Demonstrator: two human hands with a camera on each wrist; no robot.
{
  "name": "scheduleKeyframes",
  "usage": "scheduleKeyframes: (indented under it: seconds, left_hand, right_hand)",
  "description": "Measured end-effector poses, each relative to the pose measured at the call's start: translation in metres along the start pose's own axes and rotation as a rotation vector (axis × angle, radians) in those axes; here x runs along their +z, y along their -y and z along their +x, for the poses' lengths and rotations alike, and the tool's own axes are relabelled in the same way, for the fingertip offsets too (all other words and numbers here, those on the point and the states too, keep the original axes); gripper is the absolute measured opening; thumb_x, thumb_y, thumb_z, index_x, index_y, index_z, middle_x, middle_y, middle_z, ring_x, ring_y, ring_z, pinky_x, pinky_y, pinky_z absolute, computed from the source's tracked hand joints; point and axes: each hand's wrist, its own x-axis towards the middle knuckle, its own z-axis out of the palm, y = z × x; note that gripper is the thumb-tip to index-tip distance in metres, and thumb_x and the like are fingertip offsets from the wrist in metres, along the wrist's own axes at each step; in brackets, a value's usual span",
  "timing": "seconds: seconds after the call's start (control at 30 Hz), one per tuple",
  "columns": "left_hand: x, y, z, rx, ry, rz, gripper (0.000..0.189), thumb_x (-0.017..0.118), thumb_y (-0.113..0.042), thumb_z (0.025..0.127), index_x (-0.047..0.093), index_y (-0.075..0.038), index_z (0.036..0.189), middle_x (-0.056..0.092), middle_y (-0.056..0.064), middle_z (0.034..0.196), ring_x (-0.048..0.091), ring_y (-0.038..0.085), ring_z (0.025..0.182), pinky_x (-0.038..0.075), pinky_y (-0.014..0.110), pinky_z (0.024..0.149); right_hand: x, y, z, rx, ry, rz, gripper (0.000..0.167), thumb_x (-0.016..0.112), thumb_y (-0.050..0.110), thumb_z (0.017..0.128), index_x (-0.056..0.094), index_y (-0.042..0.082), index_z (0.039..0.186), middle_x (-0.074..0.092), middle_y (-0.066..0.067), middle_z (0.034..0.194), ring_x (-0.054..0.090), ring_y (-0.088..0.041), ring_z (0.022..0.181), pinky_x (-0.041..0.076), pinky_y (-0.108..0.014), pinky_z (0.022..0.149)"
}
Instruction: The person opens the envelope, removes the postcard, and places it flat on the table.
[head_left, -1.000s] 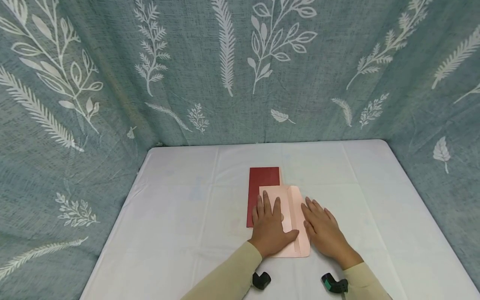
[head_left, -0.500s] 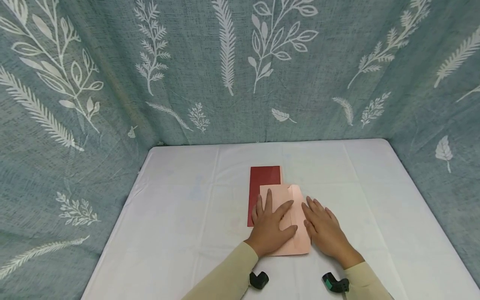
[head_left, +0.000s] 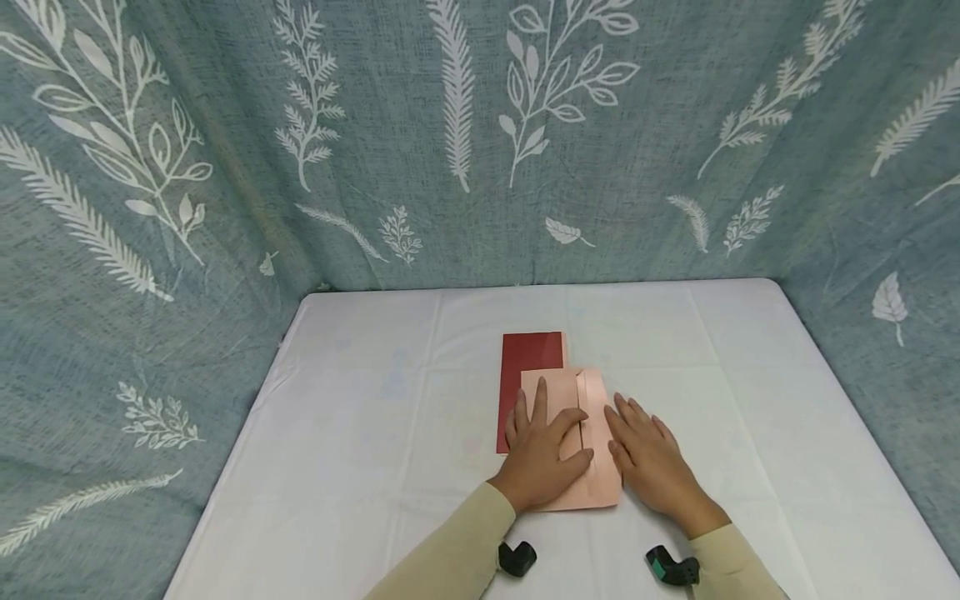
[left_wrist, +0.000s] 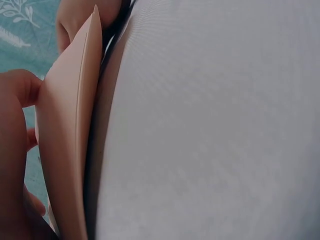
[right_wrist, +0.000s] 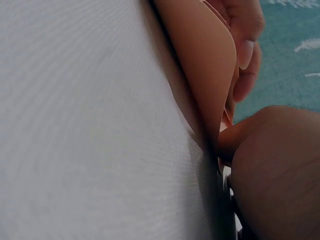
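Observation:
A pale pink envelope (head_left: 551,383) with a long flap (head_left: 600,433) along its right side lies partly over a dark red envelope-like rectangle (head_left: 531,350). My left hand (head_left: 536,458) rests on the pink envelope with its fingers spread. Its index fingertip and thumb reach to the crease by the flap, where a dark gap shows. My right hand (head_left: 652,462) lies at the envelope's right edge, its fingers fairly straight and the fingertips at the flap. In the left wrist view the envelope (left_wrist: 65,115) stands slightly bowed above the cloth, with left-hand fingers on its face.
White cloth (head_left: 360,417) covers the table, and a blue-green leaf-patterned curtain (head_left: 480,233) hangs behind it and at both sides. Black wrist devices (head_left: 517,559) sit below each sleeve. A thin pink edge (head_left: 566,350) shows beside the red rectangle.
My left index finger has swung right and bent toward the flap's crease, and the thumb has drawn slightly left. A dark gap now shows along the crease. The right hand has hardly moved.

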Motion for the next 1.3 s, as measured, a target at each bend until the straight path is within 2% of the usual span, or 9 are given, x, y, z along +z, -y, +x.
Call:
scheduleKeyframes:
  seconds: [0.2,0.33,0.43,0.57,0.73,0.83,1.0,1.13,1.3]
  left_hand:
    - [-0.002,-0.001,-0.001,-0.001,0.015,-0.017,0.049,0.065,-0.046,0.101,0.062,-0.032,0.147,0.007,0.014,0.181,-0.005,0.052,0.161,0.007,0.077,0.119]
    - [-0.003,0.0,-0.001,0.003,0.02,-0.048,0.048,0.064,-0.047,0.101,0.061,-0.033,0.147,0.006,0.014,0.181,-0.006,0.051,0.161,0.005,0.077,0.12]
    - [-0.003,0.0,-0.001,0.005,0.021,-0.057,0.048,0.064,-0.047,0.101,0.061,-0.033,0.147,0.006,0.014,0.181,-0.007,0.051,0.161,0.006,0.076,0.12]
    - [-0.003,0.0,0.0,0.006,0.019,-0.061,0.049,0.064,-0.047,0.1,0.061,-0.032,0.147,0.006,0.014,0.181,-0.007,0.051,0.161,0.005,0.076,0.12]
    - [-0.003,0.001,0.0,0.01,0.019,-0.068,0.049,0.063,-0.047,0.101,0.062,-0.031,0.146,0.007,0.015,0.181,-0.007,0.051,0.161,0.005,0.076,0.12]
    - [-0.004,0.0,-0.001,0.009,0.019,-0.075,0.048,0.063,-0.047,0.101,0.062,-0.031,0.147,0.007,0.015,0.181,-0.008,0.051,0.161,0.005,0.076,0.12]
    - [-0.006,0.0,-0.002,0.01,0.006,-0.084,0.046,0.061,-0.047,0.103,0.062,-0.031,0.146,0.008,0.016,0.181,-0.007,0.052,0.161,0.005,0.077,0.119]
    - [-0.006,-0.001,-0.002,0.012,0.011,-0.08,0.047,0.059,-0.05,0.104,0.062,-0.031,0.147,0.008,0.015,0.181,-0.007,0.051,0.161,0.005,0.076,0.12]
    - [-0.005,0.0,-0.002,0.009,0.03,-0.079,0.051,0.057,-0.053,0.105,0.059,-0.033,0.152,0.006,0.014,0.181,-0.01,0.049,0.161,0.003,0.075,0.121]
  right_hand:
    - [0.0,0.001,0.002,-0.027,-0.036,-0.021,0.056,0.064,0.014,0.109,0.048,-0.006,0.159,0.036,-0.027,0.169,0.029,-0.046,0.157,0.022,-0.066,0.122]
    - [-0.002,0.001,0.006,-0.087,-0.081,-0.063,0.054,0.071,0.009,0.104,0.055,-0.01,0.152,0.04,-0.03,0.166,0.034,-0.049,0.154,0.03,-0.066,0.12]
    - [-0.005,0.003,0.011,-0.13,-0.097,-0.052,0.055,0.076,0.005,0.1,0.058,-0.011,0.15,0.044,-0.027,0.165,0.037,-0.048,0.153,0.033,-0.064,0.119]
    - [-0.007,0.003,0.017,-0.137,-0.064,0.029,0.061,0.077,0.002,0.1,0.055,-0.005,0.156,0.045,-0.02,0.167,0.041,-0.044,0.152,0.036,-0.061,0.119]
    - [-0.005,0.002,0.022,-0.081,-0.03,0.114,0.066,0.074,0.005,0.103,0.046,-0.003,0.162,0.049,-0.022,0.163,0.047,-0.045,0.148,0.039,-0.062,0.117]
    - [-0.005,0.002,0.024,-0.051,-0.025,0.153,0.069,0.076,0.013,0.104,0.045,-0.002,0.163,0.05,-0.024,0.161,0.046,-0.046,0.148,0.038,-0.063,0.117]
    - [-0.006,0.001,0.026,-0.046,-0.015,0.215,0.078,0.08,0.028,0.102,0.044,0.002,0.166,0.047,-0.018,0.166,0.044,-0.044,0.15,0.036,-0.064,0.118]
    - [-0.004,-0.001,0.028,-0.055,0.008,0.22,0.08,0.082,0.03,0.1,0.044,0.006,0.167,0.044,-0.013,0.169,0.044,-0.041,0.148,0.036,-0.064,0.117]
    - [-0.001,-0.004,0.031,-0.092,0.035,0.203,0.077,0.083,0.028,0.098,0.048,0.007,0.164,0.039,-0.013,0.172,0.041,-0.04,0.149,0.037,-0.066,0.116]
